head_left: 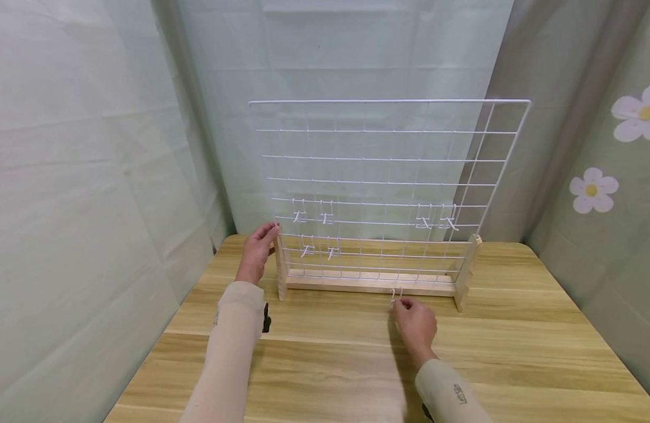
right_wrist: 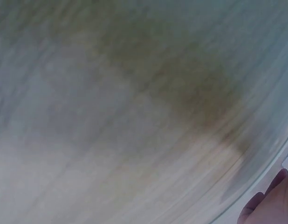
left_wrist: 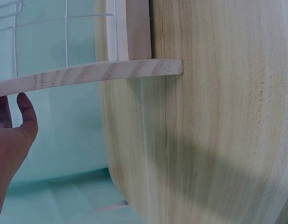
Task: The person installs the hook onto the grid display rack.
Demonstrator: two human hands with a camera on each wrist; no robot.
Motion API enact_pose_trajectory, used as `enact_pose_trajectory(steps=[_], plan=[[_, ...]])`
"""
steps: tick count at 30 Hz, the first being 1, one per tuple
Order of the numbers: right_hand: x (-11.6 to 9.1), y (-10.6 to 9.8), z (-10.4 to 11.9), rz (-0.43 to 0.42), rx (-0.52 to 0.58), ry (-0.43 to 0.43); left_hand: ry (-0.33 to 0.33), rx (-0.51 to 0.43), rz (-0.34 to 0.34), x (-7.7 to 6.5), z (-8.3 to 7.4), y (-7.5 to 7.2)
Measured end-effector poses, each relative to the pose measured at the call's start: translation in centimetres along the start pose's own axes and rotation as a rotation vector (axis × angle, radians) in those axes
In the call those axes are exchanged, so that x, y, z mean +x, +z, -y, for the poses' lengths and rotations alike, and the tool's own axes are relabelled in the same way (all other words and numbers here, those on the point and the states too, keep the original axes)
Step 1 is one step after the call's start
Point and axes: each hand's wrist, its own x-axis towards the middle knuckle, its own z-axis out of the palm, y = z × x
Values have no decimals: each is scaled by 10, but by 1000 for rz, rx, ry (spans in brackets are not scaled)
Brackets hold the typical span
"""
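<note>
A white wire grid [head_left: 378, 185] leans back in a pale wooden base [head_left: 367, 285]. My left hand [head_left: 255, 252] holds the rack at the top of its left wooden post [head_left: 281, 270]; in the left wrist view the thumb [left_wrist: 26, 109] is right by the post's outer face. Between thumb and fingertips, my right hand [head_left: 416, 326] pinches a white wire hook [head_left: 393, 295] in front of the base, its two prongs upward. The fingers cover most of that hook. Several similar hooks [head_left: 327, 218] hang on the grid, left and right.
The rack stands on a wood-grain table [head_left: 330, 364] with rounded back corners. Pale curtains [head_left: 108, 176] enclose the left side and back. On the right, a green cloth [head_left: 621, 247] carries white flowers. The right wrist view is mostly blurred tabletop.
</note>
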Motion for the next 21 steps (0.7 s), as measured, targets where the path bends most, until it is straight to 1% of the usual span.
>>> enact_pose_trajectory(steps=[5, 9, 12, 15, 21], plan=[[2, -3, 1, -63, -8, -2, -10, 21, 11, -13, -15, 3], [4, -6, 4, -127, 3, 18, -13, 25, 13, -17, -19, 4], [7, -10, 7, -179, 10, 33, -14, 18, 14, -18, -19, 4], [12, -14, 9, -233, 18, 30, -17, 13, 12, -16, -18, 4], [27, -23, 14, -347, 32, 26, -19, 20, 10, -15, -17, 3]])
